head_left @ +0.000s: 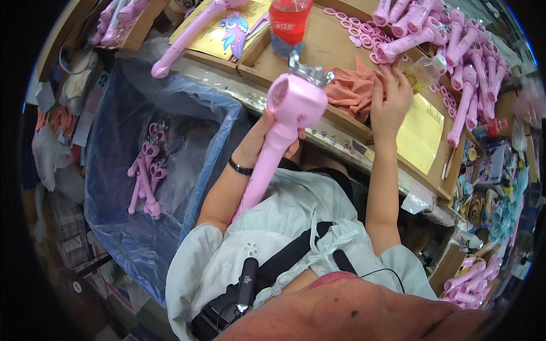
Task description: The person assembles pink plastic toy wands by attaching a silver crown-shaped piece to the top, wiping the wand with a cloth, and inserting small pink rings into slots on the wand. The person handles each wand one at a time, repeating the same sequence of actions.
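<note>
Nearest the lens, the wearer's pale shirt (pixel 284 227) with a black chest strap (pixel 284 258) fills the lower frame; both forearms rise from it toward the workbench.

The blue plastic-lined bin (pixel 114 227) stands at the person's left, below bench level. A small cluster of finished pink wands (pixel 147 170) lies on its floor, well apart from both hands.

The cardboard work tray (pixel 324 51) spans the bench ahead. A large pile of pink wand bodies (pixel 455 51) occupies its far right, with loose pink rings (pixel 358 28) just beside the pile. A red-labelled bottle (pixel 288 23) stands at the tray's rear edge, and an orange-pink cloth (pixel 355 88) lies between the hands.

The pink toy wand (pixel 284 119) is held in the air over the bench's near edge. Its long axis runs diagonally: the handle end points down toward the chest, the round head points up and away, and a silver crown-shaped fitting (pixel 310 71) sits on top of the head. The left hand (pixel 267 136) is closed around the handle just below the head.

The right hand (pixel 389 99) is raised over the tray, fingers loosely curled near the rings; whether a small part is pinched cannot be told. It lies to the right of the wand head, near but not touching, so the fitting is closer to the right hand than to anything in the bin.
</note>
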